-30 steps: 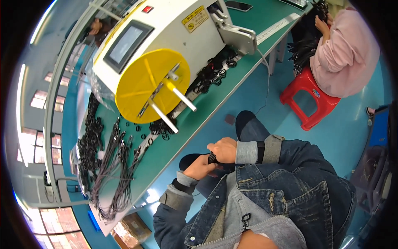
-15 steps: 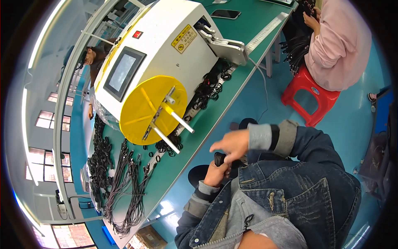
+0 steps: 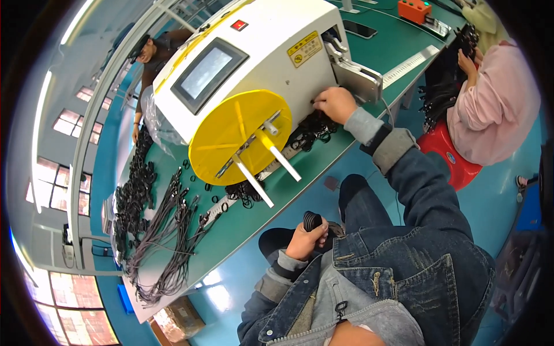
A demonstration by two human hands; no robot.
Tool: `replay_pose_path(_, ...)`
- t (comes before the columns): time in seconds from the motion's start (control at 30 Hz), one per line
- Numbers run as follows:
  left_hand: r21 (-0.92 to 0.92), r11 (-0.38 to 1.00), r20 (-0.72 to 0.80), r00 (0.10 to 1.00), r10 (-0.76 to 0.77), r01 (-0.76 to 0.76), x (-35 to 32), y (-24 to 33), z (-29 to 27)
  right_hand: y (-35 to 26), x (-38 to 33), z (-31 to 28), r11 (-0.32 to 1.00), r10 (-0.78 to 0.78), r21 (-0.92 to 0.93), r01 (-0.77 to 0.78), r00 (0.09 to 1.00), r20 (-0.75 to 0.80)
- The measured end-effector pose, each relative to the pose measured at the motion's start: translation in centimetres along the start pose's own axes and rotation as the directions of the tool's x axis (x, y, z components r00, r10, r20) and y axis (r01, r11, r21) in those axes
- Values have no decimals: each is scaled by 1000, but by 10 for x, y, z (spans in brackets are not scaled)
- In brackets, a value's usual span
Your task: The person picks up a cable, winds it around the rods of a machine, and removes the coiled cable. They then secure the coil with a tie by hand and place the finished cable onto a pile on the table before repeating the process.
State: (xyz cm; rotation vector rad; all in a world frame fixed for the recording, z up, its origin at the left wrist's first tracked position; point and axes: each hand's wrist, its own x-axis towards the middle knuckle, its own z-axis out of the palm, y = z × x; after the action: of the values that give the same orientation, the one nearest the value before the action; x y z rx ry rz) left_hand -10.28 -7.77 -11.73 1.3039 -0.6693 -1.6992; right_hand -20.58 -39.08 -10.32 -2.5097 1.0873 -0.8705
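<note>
My left hand [image 3: 306, 241] is closed around a coiled black cable [image 3: 312, 220] in front of my body, its loops sticking out above the fist. At the side of the white machine [image 3: 277, 69], my right hand [image 3: 337, 105] is stretched out over the table with thumb and fingers pinched together. A small dark bit shows at those fingertips, too small to make out. Just below the right hand lies a pile of small black loops [image 3: 314, 131]. The yellow disc [image 3: 222, 138] with two white rods faces me on the machine's near side.
Bundles of dark cables [image 3: 167, 236] spread over the left end of the green table [image 3: 231, 245]. A phone [image 3: 359, 29], a ruler strip [image 3: 410, 64] and an orange box [image 3: 414, 10] are at the far end. A person in pink [image 3: 496, 98] sits on a red stool [image 3: 447, 153] at right.
My right hand has left the coiled cable and reached up and away to the black loops beside the machine. The left hand keeps its hold. The whole view has shifted.
</note>
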Motion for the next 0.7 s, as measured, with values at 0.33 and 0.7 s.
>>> replay_pose_path(0.33, -76, 988, -37, 991, 129, -132, 3, 7, -12, -33, -33, -45, 42, 182, 896, -443, 885, 429)
replay_pose_path(0.7, -197, 908, -116, 928, 353, -370, 6, 30, -10, -66, -69, 2, 755, 98, 623, -203, 975, 199)
